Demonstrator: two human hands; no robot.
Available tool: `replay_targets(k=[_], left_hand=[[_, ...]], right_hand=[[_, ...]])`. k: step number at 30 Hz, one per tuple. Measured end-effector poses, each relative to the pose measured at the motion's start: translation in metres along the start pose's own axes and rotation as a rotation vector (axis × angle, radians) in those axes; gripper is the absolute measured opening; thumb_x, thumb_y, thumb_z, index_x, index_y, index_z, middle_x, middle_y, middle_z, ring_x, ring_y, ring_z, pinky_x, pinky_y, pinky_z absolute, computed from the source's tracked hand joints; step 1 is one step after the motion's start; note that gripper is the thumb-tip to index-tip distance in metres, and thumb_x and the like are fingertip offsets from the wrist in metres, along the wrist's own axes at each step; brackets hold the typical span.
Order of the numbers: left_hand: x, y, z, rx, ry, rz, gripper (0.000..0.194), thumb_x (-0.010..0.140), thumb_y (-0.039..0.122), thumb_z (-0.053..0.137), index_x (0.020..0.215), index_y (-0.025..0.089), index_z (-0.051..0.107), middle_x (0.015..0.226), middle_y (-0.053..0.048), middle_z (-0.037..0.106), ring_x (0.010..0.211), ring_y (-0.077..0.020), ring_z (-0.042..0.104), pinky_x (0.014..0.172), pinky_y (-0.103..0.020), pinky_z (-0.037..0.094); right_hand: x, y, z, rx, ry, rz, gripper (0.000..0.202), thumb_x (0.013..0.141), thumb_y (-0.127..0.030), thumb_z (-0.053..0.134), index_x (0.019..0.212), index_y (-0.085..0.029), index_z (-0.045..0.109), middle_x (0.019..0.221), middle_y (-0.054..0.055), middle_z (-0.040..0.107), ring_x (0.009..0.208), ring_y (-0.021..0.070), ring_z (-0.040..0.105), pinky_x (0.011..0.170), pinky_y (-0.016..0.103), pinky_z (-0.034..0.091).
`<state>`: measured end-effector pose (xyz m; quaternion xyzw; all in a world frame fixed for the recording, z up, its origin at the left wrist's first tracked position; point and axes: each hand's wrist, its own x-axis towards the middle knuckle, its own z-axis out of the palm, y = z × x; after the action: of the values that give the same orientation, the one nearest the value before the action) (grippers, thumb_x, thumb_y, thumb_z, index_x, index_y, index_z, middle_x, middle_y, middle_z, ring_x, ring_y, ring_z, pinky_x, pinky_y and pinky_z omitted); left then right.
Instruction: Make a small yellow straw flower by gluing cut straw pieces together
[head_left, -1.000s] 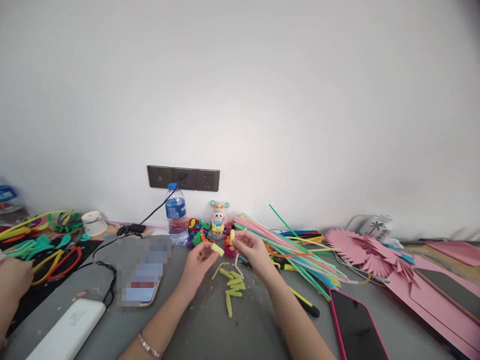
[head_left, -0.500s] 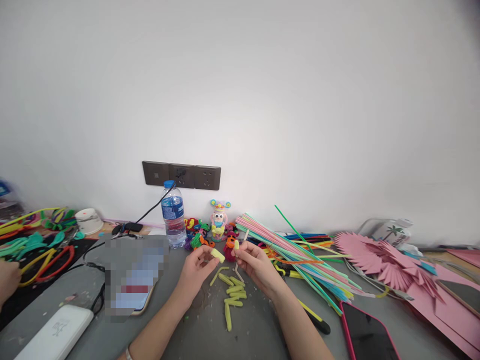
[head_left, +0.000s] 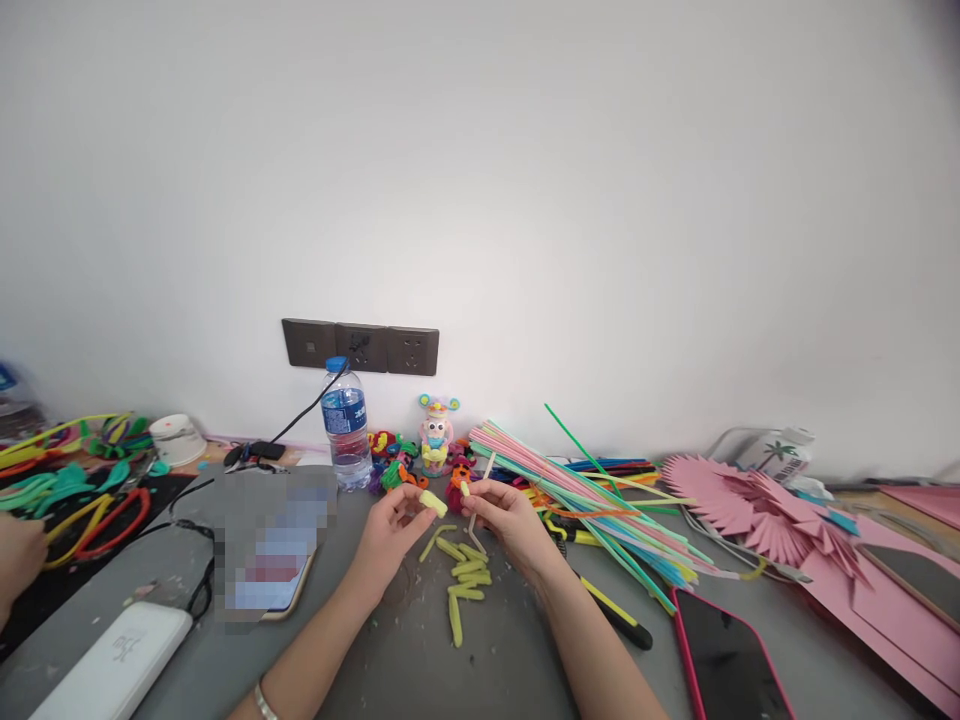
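Note:
Pinched between the thumb and fingers of my left hand (head_left: 394,535) is a pale yellow fuzzy piece (head_left: 432,503). My right hand (head_left: 506,520) is closed on a smaller yellow piece (head_left: 465,489), its tip showing at the fingertips. A thin whitish stem (head_left: 490,466) sticks up beside those right fingers. The two hands are a short way apart. Below and between them, several yellow-green fuzzy pieces (head_left: 471,578) lie on the grey mat (head_left: 420,660), with a thin bent yellow strip (head_left: 433,541) near their top.
Behind stand a water bottle (head_left: 346,425) and a small figure (head_left: 435,440). Fuzzy stems (head_left: 585,500), a cutter (head_left: 619,615), a pink-edged phone (head_left: 727,655) and pink folded paper (head_left: 780,520) lie right. Leftward are a phone (head_left: 274,560), a power bank (head_left: 112,665) and another person's hand (head_left: 21,560).
The view has shifted slightly. Both hands keep their pieces, and my right hand has come a little nearer to my left. At the far left, the other person's hand has moved slightly.

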<state>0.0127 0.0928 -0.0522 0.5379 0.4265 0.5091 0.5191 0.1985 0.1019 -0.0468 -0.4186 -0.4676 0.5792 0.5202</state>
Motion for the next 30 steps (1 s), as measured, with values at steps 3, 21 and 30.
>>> replay_targets(k=[3, 21, 30], left_hand=[[0.000, 0.002, 0.001, 0.007, 0.007, 0.002, 0.025, 0.070, 0.038, 0.072, 0.080, 0.017, 0.062, 0.080, -0.002, 0.063, 0.081, -0.0185, 0.059, 0.075, -0.025, 0.046], [-0.001, 0.004, 0.002, 0.029, -0.060, 0.028, 0.021, 0.074, 0.036, 0.070, 0.078, 0.017, 0.061, 0.075, 0.000, 0.060, 0.074, -0.0157, 0.056, 0.067, -0.022, 0.043], [-0.001, 0.004, 0.001, 0.039, -0.072, 0.034, 0.023, 0.074, 0.038, 0.069, 0.080, 0.017, 0.062, 0.077, -0.001, 0.062, 0.074, -0.0166, 0.057, 0.066, -0.023, 0.044]], right_hand=[[0.000, 0.000, 0.002, -0.062, 0.039, -0.066, 0.029, 0.059, -0.043, 0.083, 0.069, -0.018, 0.072, 0.060, 0.001, 0.065, 0.057, 0.0137, 0.055, 0.052, 0.024, 0.038], [-0.008, -0.004, 0.019, -0.183, 0.030, -0.175, 0.026, 0.062, -0.042, 0.080, 0.067, -0.019, 0.068, 0.064, 0.002, 0.065, 0.058, 0.0157, 0.055, 0.056, 0.028, 0.043], [-0.010, -0.003, 0.023, -0.346, 0.078, -0.275, 0.015, 0.070, -0.034, 0.072, 0.069, -0.019, 0.072, 0.066, 0.003, 0.066, 0.052, 0.0136, 0.046, 0.049, 0.027, 0.035]])
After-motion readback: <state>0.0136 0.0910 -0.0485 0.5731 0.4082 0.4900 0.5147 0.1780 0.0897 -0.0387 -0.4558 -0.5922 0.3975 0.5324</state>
